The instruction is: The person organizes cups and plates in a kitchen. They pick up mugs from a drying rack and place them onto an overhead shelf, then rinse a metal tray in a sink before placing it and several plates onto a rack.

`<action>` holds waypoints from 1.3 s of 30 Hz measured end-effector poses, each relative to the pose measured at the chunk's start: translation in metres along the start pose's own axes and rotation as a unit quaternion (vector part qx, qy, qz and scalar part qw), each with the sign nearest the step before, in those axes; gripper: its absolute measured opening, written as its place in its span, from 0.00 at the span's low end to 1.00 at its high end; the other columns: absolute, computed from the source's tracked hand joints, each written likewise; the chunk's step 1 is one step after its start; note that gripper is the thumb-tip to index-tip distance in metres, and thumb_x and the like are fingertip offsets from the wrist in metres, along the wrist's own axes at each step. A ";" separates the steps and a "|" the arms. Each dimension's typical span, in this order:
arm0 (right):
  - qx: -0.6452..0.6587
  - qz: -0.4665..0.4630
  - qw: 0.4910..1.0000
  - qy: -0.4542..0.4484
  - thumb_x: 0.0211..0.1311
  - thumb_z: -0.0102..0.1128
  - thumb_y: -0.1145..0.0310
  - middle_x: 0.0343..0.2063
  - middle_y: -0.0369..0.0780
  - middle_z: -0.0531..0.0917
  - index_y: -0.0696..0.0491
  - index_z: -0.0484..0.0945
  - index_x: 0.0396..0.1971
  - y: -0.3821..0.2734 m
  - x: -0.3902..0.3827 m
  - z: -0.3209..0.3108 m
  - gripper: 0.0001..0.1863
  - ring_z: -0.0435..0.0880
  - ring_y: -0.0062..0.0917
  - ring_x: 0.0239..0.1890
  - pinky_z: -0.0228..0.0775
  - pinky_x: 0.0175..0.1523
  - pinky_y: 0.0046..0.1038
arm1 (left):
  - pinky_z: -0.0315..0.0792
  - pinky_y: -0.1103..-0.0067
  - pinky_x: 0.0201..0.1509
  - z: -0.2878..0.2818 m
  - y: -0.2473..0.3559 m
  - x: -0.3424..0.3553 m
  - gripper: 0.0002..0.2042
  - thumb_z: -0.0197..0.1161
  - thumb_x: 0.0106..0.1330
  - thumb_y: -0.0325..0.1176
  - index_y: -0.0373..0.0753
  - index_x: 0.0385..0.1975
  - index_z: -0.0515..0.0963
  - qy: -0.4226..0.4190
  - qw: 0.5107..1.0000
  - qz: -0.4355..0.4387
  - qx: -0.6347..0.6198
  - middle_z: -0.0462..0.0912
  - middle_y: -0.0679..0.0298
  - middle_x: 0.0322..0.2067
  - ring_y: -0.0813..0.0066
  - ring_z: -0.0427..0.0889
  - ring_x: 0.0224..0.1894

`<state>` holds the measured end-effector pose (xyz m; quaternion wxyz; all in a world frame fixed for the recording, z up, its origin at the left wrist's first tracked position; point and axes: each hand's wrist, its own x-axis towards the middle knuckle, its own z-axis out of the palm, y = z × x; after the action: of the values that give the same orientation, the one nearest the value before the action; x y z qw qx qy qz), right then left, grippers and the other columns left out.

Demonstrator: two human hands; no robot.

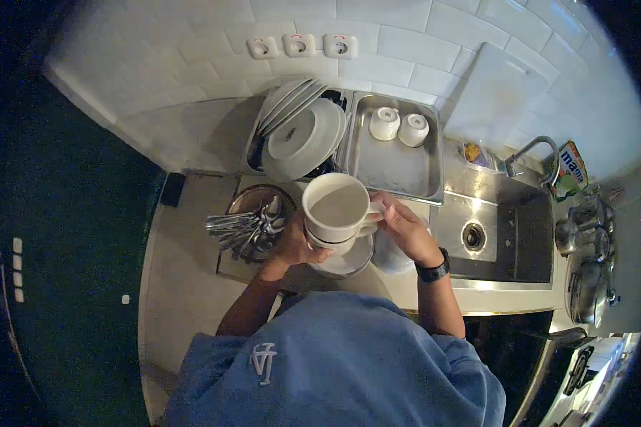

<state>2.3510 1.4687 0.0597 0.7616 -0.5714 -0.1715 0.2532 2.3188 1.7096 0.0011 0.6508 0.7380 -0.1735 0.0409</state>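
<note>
A white mug is held up above the counter, its empty inside facing me. My left hand grips it from below and on the left side. My right hand holds its handle side on the right. A black watch sits on my right wrist. Beneath the mug lies a white plate or saucer on the counter. Left of the mug, a round bowl holds several metal spoons and forks.
A rack behind holds white plates and a bowl. A steel tray carries two upturned white cups. A sink with a tap lies right, pots beyond it. A white cutting board leans on the tiled wall.
</note>
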 end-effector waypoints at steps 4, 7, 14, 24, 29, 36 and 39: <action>-0.182 -0.076 0.980 -0.009 0.66 0.48 0.52 0.42 0.35 0.72 0.53 0.68 0.49 0.003 0.000 0.002 0.21 0.71 0.20 0.43 0.64 0.50 0.23 | 0.65 0.71 0.56 -0.001 -0.003 -0.001 0.44 0.73 0.34 0.40 0.32 0.55 0.60 -0.002 1.000 0.012 0.008 0.71 0.55 0.49 0.66 0.71 0.51; -0.097 0.014 0.995 -0.015 0.65 0.51 0.55 0.40 0.34 0.72 0.52 0.66 0.46 -0.009 -0.007 0.011 0.18 0.70 0.19 0.43 0.65 0.48 0.24 | 0.64 0.70 0.57 0.000 0.009 -0.001 0.46 0.73 0.35 0.41 0.32 0.57 0.58 -0.039 0.997 -0.029 0.060 0.69 0.54 0.51 0.65 0.70 0.53; -0.074 0.016 0.997 -0.002 0.68 0.45 0.57 0.39 0.34 0.70 0.52 0.62 0.48 -0.010 -0.019 0.021 0.16 0.68 0.18 0.44 0.65 0.49 0.25 | 0.63 0.70 0.59 0.023 0.018 0.002 0.49 0.75 0.35 0.48 0.31 0.57 0.57 0.043 0.994 0.097 -0.028 0.70 0.54 0.51 0.64 0.69 0.55; -0.148 -0.075 0.983 0.080 0.69 0.43 0.56 0.41 0.36 0.71 0.53 0.61 0.52 -0.053 -0.025 0.071 0.20 0.69 0.19 0.42 0.65 0.47 0.24 | 0.67 0.72 0.55 0.007 0.079 0.018 0.43 0.73 0.36 0.49 0.33 0.53 0.64 0.072 0.986 0.004 -0.151 0.73 0.57 0.48 0.68 0.73 0.50; -0.189 -0.113 0.969 0.111 0.69 0.42 0.59 0.44 0.35 0.70 0.52 0.60 0.54 -0.110 -0.033 0.130 0.19 0.70 0.17 0.41 0.68 0.47 0.23 | 0.68 0.73 0.53 -0.026 0.110 0.036 0.40 0.71 0.38 0.46 0.33 0.53 0.64 0.050 0.975 0.035 -0.212 0.74 0.56 0.47 0.67 0.74 0.49; -0.200 -0.179 0.958 0.098 0.68 0.43 0.54 0.38 0.34 0.69 0.48 0.62 0.51 -0.192 -0.030 0.190 0.18 0.73 0.19 0.39 0.76 0.41 0.27 | 0.71 0.74 0.46 -0.075 0.228 0.064 0.36 0.68 0.42 0.48 0.33 0.51 0.67 -0.046 0.959 0.118 -0.252 0.77 0.59 0.41 0.69 0.77 0.42; -0.110 -0.208 0.968 0.087 0.67 0.42 0.48 0.30 0.34 0.72 0.47 0.64 0.47 -0.231 -0.032 0.213 0.19 0.75 0.21 0.31 0.75 0.41 0.32 | 0.73 0.74 0.45 -0.086 0.287 0.070 0.35 0.66 0.45 0.51 0.33 0.50 0.68 -0.090 0.959 0.148 -0.224 0.77 0.58 0.40 0.69 0.78 0.40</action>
<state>2.2518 1.5662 0.3434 0.7422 -0.6230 -0.2465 0.0186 2.3101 1.7525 0.3052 0.7679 0.5402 -0.3430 0.0304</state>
